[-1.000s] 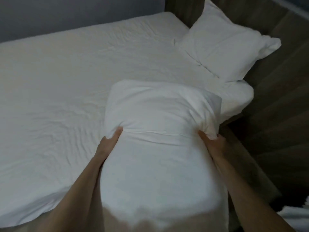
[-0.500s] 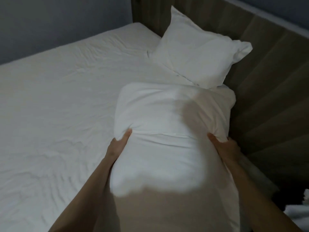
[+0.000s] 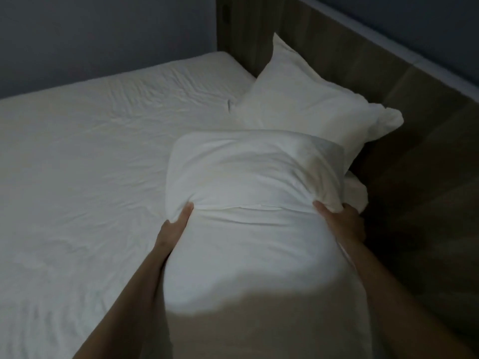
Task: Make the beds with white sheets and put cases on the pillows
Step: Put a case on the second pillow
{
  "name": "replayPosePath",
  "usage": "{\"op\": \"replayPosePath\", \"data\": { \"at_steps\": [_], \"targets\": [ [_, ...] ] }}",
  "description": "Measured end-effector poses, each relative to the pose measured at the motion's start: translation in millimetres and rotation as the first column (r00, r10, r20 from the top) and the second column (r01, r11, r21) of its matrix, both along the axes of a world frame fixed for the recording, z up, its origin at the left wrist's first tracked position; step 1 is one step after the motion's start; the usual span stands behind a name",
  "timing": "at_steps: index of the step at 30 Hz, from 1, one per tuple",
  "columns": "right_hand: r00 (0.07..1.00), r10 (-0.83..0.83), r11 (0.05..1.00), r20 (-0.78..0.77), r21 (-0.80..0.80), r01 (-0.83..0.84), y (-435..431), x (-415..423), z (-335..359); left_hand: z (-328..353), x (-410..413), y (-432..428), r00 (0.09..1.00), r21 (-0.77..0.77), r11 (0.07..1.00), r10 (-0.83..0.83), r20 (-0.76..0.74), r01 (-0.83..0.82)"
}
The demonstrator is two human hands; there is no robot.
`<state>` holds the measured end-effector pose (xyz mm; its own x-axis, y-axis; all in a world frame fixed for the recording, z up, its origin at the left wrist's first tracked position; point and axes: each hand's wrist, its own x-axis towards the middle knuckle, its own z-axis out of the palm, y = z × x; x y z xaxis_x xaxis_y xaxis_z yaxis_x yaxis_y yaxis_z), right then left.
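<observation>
Squeezing the pillow [image 3: 254,182] by its sides, left hand [image 3: 173,229] and right hand [image 3: 342,224] are holding it above the sheet [image 3: 90,164], overlapping the other pillow [image 3: 305,104]. Lowering it evenly toward the headboard [image 3: 388,86], then plumping the corners, is looking wise.

We see a dim room: a grey-blue wall [image 3: 103,35] meets a tall wooden headboard [image 3: 414,130] at the far corner.
</observation>
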<state>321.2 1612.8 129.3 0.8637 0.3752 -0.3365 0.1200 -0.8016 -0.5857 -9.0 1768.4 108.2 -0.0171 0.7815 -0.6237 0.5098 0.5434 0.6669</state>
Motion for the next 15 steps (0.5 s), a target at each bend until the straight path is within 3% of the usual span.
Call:
{"op": "replayPosePath", "data": {
  "at_steps": [8,15],
  "targets": [
    [0.959,0.279,0.958,0.054,0.048,-0.282,96.2,125.9,16.8,13.4,93.4,2.6,0.966,0.015,0.966,0.257,0.037,-0.258],
    [0.908,0.415,0.894,0.058,0.158,-0.419,212.8,162.9,34.2,41.1,110.0,65.2,0.900,0.042,0.899,0.433,0.046,-0.435]
  ]
}}
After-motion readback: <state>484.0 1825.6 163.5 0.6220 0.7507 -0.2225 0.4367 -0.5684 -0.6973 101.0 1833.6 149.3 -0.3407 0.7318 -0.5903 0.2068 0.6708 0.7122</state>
